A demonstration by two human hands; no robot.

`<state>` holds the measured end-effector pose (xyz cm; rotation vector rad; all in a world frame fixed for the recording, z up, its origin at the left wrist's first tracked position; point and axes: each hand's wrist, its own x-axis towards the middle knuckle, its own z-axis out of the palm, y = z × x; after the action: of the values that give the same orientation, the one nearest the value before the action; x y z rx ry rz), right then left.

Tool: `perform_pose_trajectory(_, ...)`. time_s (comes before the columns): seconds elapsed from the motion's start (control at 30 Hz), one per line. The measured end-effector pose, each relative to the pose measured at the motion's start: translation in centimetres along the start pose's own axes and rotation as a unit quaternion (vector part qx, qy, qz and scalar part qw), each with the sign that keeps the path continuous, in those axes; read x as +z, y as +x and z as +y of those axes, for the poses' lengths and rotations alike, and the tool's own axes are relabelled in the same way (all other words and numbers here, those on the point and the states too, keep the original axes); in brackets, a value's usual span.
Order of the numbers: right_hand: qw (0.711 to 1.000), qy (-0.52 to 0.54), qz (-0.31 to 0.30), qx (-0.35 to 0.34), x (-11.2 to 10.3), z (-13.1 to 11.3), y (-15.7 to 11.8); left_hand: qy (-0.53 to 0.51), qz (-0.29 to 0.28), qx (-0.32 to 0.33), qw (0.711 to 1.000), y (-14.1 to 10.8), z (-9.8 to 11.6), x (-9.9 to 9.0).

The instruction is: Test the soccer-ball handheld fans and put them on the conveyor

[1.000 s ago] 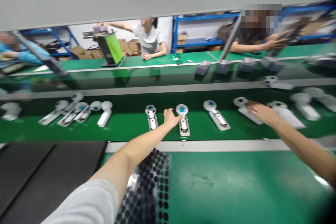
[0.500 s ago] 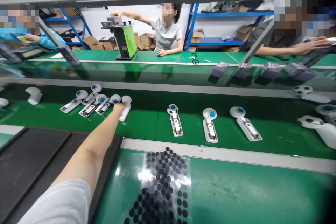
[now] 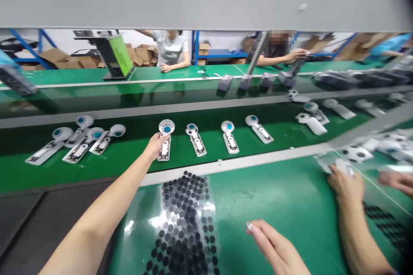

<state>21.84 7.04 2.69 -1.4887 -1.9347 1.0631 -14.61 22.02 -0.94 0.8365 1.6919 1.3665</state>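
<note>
My left hand [image 3: 156,145] reaches over the green belt, its fingers closed on the side of a white round-headed device [image 3: 164,149]. This device lies face up, with a blue disc in its head and circuitry showing in its open handle. To its right lie three similar devices [image 3: 198,142] in a row; several more [image 3: 79,150] cluster to its left. My right hand [image 3: 274,245] is low over the green table, thumb and fingers pinching a small whitish piece [image 3: 249,226] too small to name. Left of it lies a clear sheet of black round pads [image 3: 185,219].
A co-worker's hands [image 3: 347,182] handle a white part at the right, beside piled football-patterned devices [image 3: 356,154]. A black mat [image 3: 64,223] lies at lower left. A grey beam [image 3: 193,0] crosses overhead. People sit across the line, near a green-sided machine [image 3: 118,56].
The view has swung right. The device at my left hand showed its plain white back and now shows its open face, nearer the row. My right hand and a co-worker's hands have come into view.
</note>
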Motion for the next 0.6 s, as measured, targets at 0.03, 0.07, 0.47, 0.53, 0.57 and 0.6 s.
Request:
perform_pose_trajectory(0.03,1.0,0.006,0.0,-0.004,-0.1,-0.3,0.0,-0.031,-0.032,0.008,0.999,-1.7,0.3,1.4)
perform_pose_trajectory(0.07,1.0,0.012,0.0,-0.001,-0.2,-0.5,0.0,-0.055,-0.06,0.015,0.997,-3.7,0.5,2.8)
perform_pose_trajectory(0.47,0.994,0.053,-0.028,-0.092,0.0,-1.5,-2.8,-0.201,-0.213,-0.147,0.945,-21.4,0.6,10.7)
perform_pose_trajectory(0.53,0.993,0.041,-0.029,-0.104,-0.1,-1.6,-3.3,-0.147,-0.189,-0.094,0.966,-22.0,0.2,10.4)
perform_pose_trajectory(0.57,0.993,0.035,-0.031,-0.111,0.0,-1.6,-3.4,-0.124,-0.182,-0.073,0.973,-22.2,0.2,10.3)
perform_pose_trajectory(0.6,0.992,0.029,-0.035,-0.119,0.1,-1.7,-3.5,-0.104,-0.177,-0.061,0.977,-22.4,0.3,10.2)
